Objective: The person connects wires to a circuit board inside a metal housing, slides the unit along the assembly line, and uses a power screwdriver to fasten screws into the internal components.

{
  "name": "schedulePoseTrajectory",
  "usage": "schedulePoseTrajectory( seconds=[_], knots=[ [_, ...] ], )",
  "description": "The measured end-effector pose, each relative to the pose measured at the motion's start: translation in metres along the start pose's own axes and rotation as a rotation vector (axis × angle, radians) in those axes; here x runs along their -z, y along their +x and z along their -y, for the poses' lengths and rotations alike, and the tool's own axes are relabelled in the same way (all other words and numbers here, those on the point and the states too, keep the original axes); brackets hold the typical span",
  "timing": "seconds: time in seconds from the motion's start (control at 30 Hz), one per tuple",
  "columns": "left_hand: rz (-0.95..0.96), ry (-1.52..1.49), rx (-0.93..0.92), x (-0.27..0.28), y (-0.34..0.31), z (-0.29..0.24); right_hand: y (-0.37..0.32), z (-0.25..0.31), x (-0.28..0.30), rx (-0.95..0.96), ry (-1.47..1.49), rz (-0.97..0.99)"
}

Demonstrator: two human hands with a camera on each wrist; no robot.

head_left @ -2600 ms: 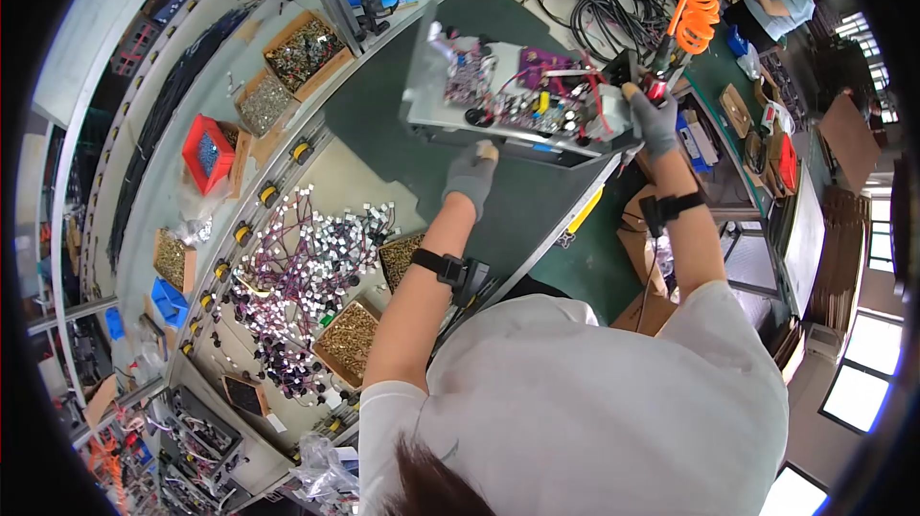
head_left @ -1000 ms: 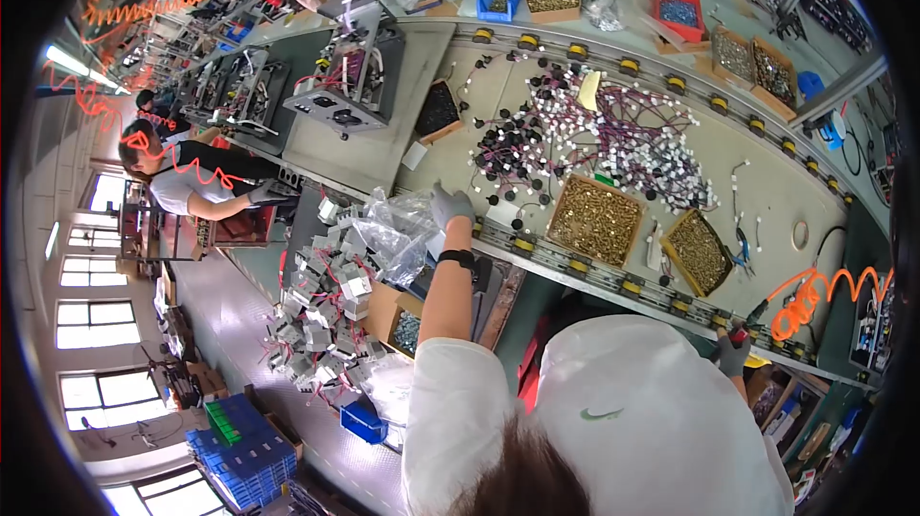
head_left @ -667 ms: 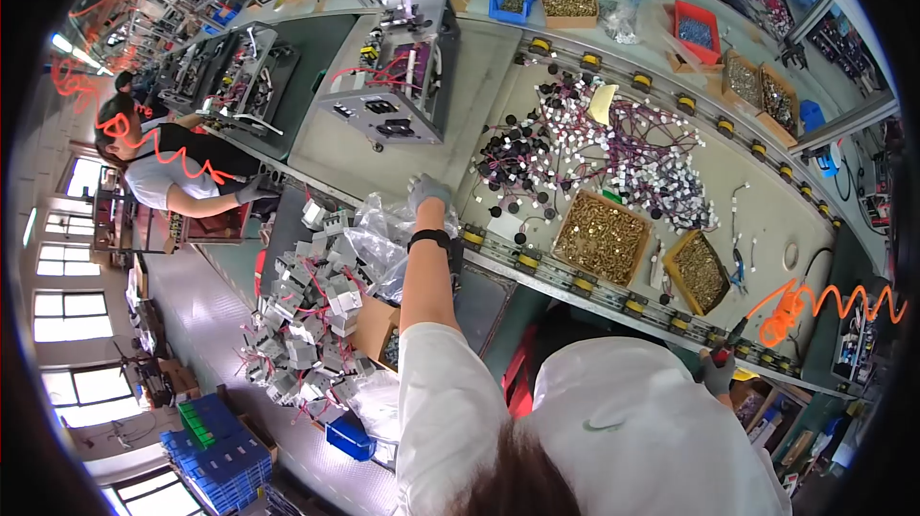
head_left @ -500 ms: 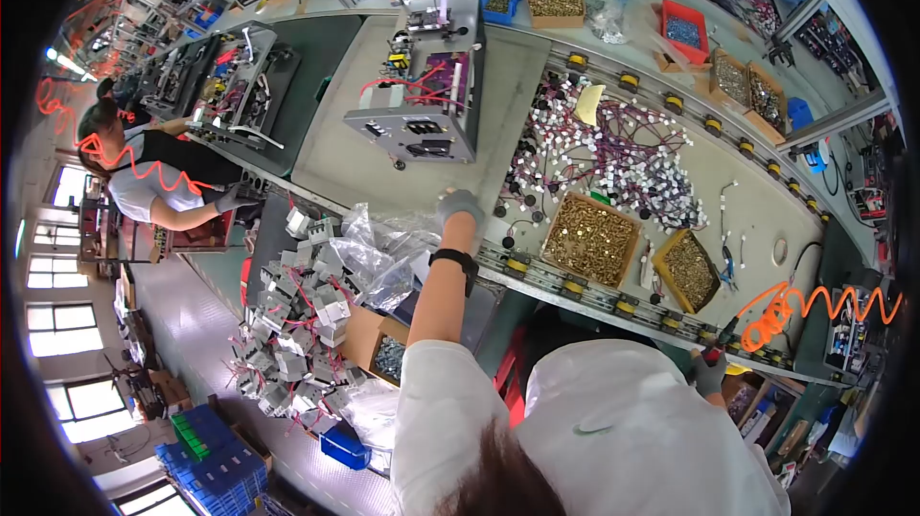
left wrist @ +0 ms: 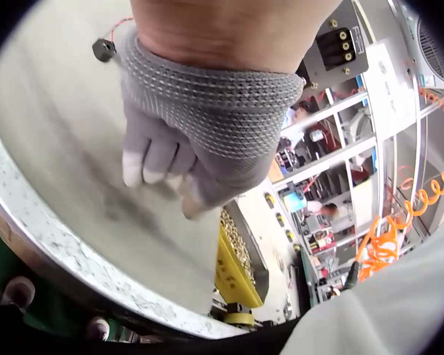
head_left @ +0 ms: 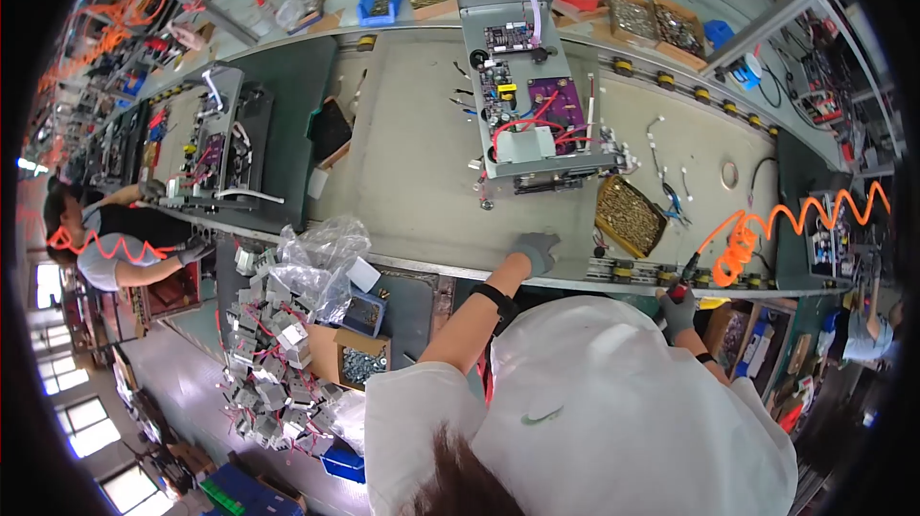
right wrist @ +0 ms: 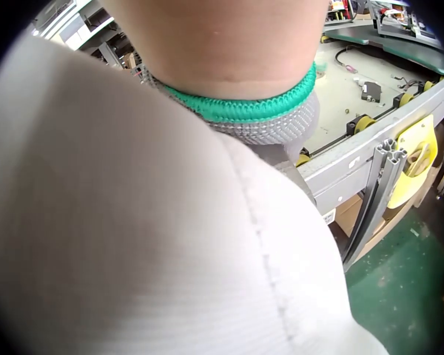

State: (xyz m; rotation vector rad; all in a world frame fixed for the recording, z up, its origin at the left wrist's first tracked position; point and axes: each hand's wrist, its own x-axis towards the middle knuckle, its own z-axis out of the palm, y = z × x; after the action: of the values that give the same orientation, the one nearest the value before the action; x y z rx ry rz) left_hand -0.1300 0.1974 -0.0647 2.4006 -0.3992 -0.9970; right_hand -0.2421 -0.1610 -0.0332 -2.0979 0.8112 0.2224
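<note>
In the head view, my gloved left hand [head_left: 535, 252] is at the front edge of a pale board [head_left: 412, 200]. The left wrist view shows the same hand [left wrist: 181, 151] with fingers bent down toward the board's surface. On that board stands a grey metal chassis [head_left: 532, 32] carrying a purple circuit board [head_left: 556, 104], red wires and a white block. My right hand [head_left: 678, 310], by the front rail, grips a red-and-black power screwdriver [head_left: 682, 283] attached to an orange coiled hose [head_left: 736, 252]. In the right wrist view, the shirt hides most of the hand; a green-edged glove cuff [right wrist: 244, 111] shows.
A carton of brass screws [head_left: 630, 216] sits right of the chassis, near pliers [head_left: 675, 205]. Another chassis [head_left: 206, 142] stands at left, beside another person [head_left: 125, 243]. Grey wired blocks [head_left: 268, 363] and clear plastic bags [head_left: 321, 262] lie at front left. Part bins line the back.
The head view has swung round. The board and chassis have slid right along the line, covering most of the wire pile, with the left hand moving along. The right hand keeps its hold on the screwdriver.
</note>
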Motion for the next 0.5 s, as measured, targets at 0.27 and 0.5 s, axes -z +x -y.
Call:
schedulePoseTrajectory(
  seconds=[0.27, 0.5],
  knots=[
    [0.109, 0.329, -0.063, -0.002, 0.016, -0.036, 0.005, -0.044, 0.035, -0.167, 0.172, -0.241],
    [-0.056, 0.507, 0.036, -0.014, 0.033, -0.050, 0.011, -0.117, 0.060, -0.247, 0.365, -0.534]
  ],
)
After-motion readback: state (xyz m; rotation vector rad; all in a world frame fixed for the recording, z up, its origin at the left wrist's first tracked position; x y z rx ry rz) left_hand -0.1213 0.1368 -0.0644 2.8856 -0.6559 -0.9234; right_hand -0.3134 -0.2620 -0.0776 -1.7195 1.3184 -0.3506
